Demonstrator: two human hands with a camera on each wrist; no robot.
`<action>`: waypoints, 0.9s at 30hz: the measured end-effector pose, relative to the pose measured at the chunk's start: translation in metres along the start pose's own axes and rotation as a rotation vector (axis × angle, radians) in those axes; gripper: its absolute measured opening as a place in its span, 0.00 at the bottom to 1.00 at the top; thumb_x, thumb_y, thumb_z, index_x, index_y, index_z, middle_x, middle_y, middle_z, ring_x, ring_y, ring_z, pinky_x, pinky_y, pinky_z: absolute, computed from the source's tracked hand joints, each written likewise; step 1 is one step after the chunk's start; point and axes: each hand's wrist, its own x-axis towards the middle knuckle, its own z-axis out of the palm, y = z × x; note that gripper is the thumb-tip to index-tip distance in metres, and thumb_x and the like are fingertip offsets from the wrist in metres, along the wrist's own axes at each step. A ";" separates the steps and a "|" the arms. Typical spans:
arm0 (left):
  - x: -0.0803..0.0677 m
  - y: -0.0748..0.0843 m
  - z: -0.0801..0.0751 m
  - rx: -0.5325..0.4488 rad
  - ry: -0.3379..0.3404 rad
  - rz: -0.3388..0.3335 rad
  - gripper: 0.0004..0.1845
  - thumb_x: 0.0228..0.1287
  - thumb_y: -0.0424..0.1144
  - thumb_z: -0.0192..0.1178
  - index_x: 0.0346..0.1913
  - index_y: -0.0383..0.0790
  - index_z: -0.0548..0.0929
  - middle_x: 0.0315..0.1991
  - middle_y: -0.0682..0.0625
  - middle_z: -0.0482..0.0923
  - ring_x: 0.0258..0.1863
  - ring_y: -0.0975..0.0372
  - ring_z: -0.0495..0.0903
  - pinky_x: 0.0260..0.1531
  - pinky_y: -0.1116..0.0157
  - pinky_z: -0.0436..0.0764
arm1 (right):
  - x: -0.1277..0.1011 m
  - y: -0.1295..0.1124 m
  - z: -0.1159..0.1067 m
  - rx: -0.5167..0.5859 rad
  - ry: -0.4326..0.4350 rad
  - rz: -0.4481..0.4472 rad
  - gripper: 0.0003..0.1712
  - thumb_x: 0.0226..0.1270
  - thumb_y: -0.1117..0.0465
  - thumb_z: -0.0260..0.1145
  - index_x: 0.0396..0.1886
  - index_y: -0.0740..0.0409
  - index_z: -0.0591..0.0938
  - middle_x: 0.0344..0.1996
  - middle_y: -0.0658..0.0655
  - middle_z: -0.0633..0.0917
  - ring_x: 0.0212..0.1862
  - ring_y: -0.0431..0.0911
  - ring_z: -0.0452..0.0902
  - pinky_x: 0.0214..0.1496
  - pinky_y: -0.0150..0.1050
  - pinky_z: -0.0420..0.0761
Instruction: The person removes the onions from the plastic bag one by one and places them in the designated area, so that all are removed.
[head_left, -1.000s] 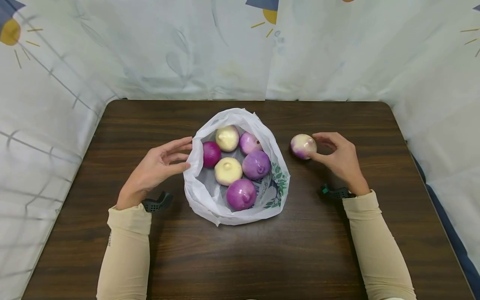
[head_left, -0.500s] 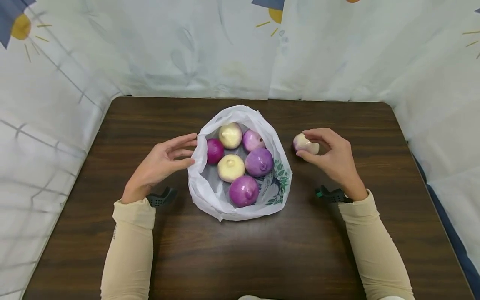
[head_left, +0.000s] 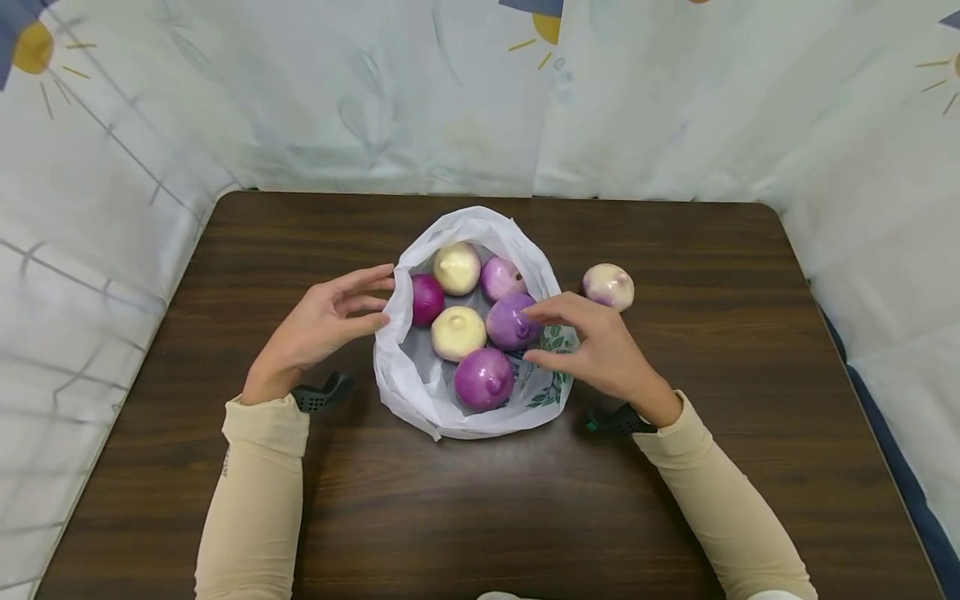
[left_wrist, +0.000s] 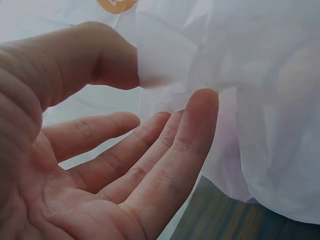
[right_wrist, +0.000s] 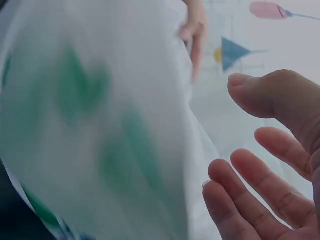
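A white plastic bag (head_left: 405, 392) with green leaf print stands with its mouth wide, several purple and pale onions inside. My left hand (head_left: 318, 325) is at its left rim, fingertips touching the plastic, fingers loosely extended; in the left wrist view the thumb tip is hidden by the film. Over the right rim reaches my right hand (head_left: 592, 342), thumb and fingers spread apart with nothing between them. In the head view its fingertips overlap a purple onion (head_left: 510, 323). Nearer me in the bag lies another purple onion (head_left: 483, 380). One white-and-purple onion (head_left: 608, 287) lies on the table, right of the bag.
The dark wooden table (head_left: 465, 517) carries the bag near its middle. White patterned curtains (head_left: 315, 108) hang behind and on both sides. A black wrist device (head_left: 322, 393) is strapped at each wrist.
My right hand has let go of the white-and-purple onion, leaving it on the table, and has moved left over the bag. The left hand has stayed at the left rim.
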 end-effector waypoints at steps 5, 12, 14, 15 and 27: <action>-0.001 0.000 -0.001 0.004 0.000 -0.009 0.36 0.69 0.34 0.67 0.78 0.45 0.68 0.70 0.41 0.74 0.53 0.72 0.84 0.52 0.77 0.83 | 0.000 -0.004 0.018 -0.015 -0.049 -0.043 0.29 0.52 0.61 0.85 0.55 0.58 0.86 0.49 0.56 0.89 0.50 0.49 0.86 0.57 0.39 0.86; -0.001 0.000 -0.002 -0.001 -0.009 -0.009 0.36 0.69 0.34 0.67 0.78 0.46 0.68 0.70 0.42 0.74 0.54 0.72 0.84 0.52 0.77 0.83 | 0.000 -0.005 0.034 -0.051 -0.093 -0.069 0.28 0.52 0.59 0.85 0.54 0.54 0.86 0.51 0.52 0.88 0.51 0.46 0.85 0.57 0.37 0.86; -0.001 0.000 -0.001 -0.003 -0.012 -0.013 0.36 0.69 0.34 0.68 0.78 0.46 0.68 0.71 0.42 0.74 0.54 0.72 0.84 0.52 0.77 0.83 | -0.001 -0.005 0.036 -0.068 -0.101 -0.066 0.28 0.52 0.57 0.85 0.54 0.55 0.87 0.51 0.51 0.88 0.51 0.45 0.84 0.57 0.39 0.86; -0.001 -0.001 -0.001 -0.003 -0.012 -0.016 0.36 0.69 0.35 0.68 0.78 0.47 0.68 0.71 0.42 0.74 0.54 0.72 0.84 0.52 0.77 0.83 | -0.001 -0.004 0.037 -0.076 -0.106 -0.064 0.28 0.52 0.57 0.85 0.54 0.55 0.87 0.51 0.51 0.88 0.52 0.44 0.84 0.57 0.39 0.86; 0.000 0.000 0.000 -0.011 -0.022 -0.013 0.37 0.68 0.33 0.68 0.78 0.44 0.67 0.71 0.40 0.73 0.53 0.73 0.84 0.51 0.76 0.84 | -0.001 0.000 0.046 -0.092 -0.168 -0.029 0.32 0.49 0.51 0.86 0.55 0.50 0.86 0.52 0.48 0.87 0.56 0.41 0.82 0.61 0.41 0.86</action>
